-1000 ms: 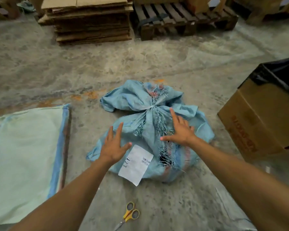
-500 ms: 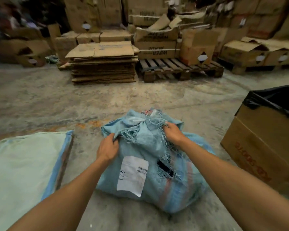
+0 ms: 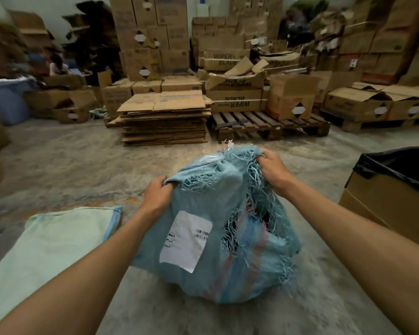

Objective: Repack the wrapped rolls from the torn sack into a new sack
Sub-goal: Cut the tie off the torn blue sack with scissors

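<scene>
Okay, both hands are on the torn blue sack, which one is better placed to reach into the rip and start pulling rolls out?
Probably the right hand. It grips the frayed top of the torn sack directly above the long rip, while the left hand holds the intact side by the label, well placed to steady it.

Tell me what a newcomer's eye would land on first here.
The torn blue sack at centre, frayed strands hanging from a long rip, with a white label on its front. The left hand and right hand each grip its bunched top. A pale green sack lies flat at lower left; a black-lined cardboard box stands at right.
</scene>
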{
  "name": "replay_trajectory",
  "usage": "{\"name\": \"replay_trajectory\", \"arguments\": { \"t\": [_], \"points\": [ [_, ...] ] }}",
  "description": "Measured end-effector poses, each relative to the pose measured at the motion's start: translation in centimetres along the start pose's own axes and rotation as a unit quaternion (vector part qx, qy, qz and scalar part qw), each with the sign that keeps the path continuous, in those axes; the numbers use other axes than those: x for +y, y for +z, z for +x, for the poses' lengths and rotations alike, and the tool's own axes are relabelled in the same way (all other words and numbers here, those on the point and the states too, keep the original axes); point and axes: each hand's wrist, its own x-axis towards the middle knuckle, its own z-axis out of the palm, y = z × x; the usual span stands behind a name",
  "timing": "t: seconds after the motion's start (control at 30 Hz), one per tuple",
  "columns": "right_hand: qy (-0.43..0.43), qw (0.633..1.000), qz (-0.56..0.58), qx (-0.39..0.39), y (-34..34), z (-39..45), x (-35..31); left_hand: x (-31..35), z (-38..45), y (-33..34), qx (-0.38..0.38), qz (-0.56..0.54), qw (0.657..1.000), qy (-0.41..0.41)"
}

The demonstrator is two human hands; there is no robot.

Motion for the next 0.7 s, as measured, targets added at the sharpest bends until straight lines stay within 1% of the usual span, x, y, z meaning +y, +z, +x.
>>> {"name": "replay_trajectory", "arguments": {
  "t": [0.03, 0.1, 0.13, 0.2, 0.27, 0.33, 0.4, 0.43, 0.47, 0.53, 0.57, 0.63, 0.67, 0.7],
  "points": [
    [-0.005, 1.0, -0.018, -0.013, 0.1, -0.3, 0.2, -0.5, 0.0, -0.2, -0.003, 0.004, 1.0, -0.007],
    [-0.021, 0.995, -0.068, -0.065, 0.5, -1.3, 0.8, -2.2, -0.4, -0.7, -0.011, 0.029, 0.999, -0.032],
    [-0.026, 0.989, -0.097, -0.104, 0.9, -2.0, 1.0, -3.4, -0.8, -1.1, -0.025, 0.045, 0.997, -0.053],
    [-0.027, 0.969, -0.164, -0.184, 1.7, -3.1, 2.2, -5.4, -1.7, -2.0, -0.083, 0.068, 0.99, -0.093],
    [-0.002, 0.936, -0.229, -0.268, 2.8, -3.8, 3.9, -6.6, -3.0, -2.7, -0.137, 0.08, 0.98, -0.123],
    [0.027, 0.888, -0.293, -0.354, 3.9, -4.7, 5.1, -6.8, -4.0, -3.0, -0.185, 0.09, 0.967, -0.151],
    [0.059, 0.83, -0.358, -0.423, 4.6, -5.4, 6.2, -6.8, -4.3, -2.2, -0.251, 0.12, 0.949, -0.149],
    [0.081, 0.811, -0.367, -0.448, 4.7, -5.7, 6.8, -6.5, -4.5, -1.4, -0.281, 0.129, 0.94, -0.141],
    [0.117, 0.805, -0.349, -0.465, 4.8, -5.9, 7.5, -6.2, -4.7, -0.5, -0.302, 0.135, 0.933, -0.137],
    [0.184, 0.815, -0.289, -0.467, 4.8, -6.2, 9.0, -5.6, -5.4, 1.6, -0.327, 0.142, 0.924, -0.136],
    [0.199, 0.822, -0.263, -0.465, 4.7, -6.6, 9.4, -5.6, -5.7, 2.8, -0.332, 0.155, 0.922, -0.129],
    [0.215, 0.833, -0.207, -0.466, 4.6, -7.5, 10.2, -6.5, -6.5, 4.6, -0.311, 0.231, 0.917, -0.094],
    [0.213, 0.848, -0.166, -0.457, 4.5, -7.8, 10.4, -6.8, -6.7, 4.9, -0.285, 0.277, 0.914, -0.079],
    [0.206, 0.871, -0.117, -0.43, 4.3, -8.0, 10.4, -7.3, -6.9, 5.2, -0.259, 0.305, 0.914, -0.072]
  ]
}}
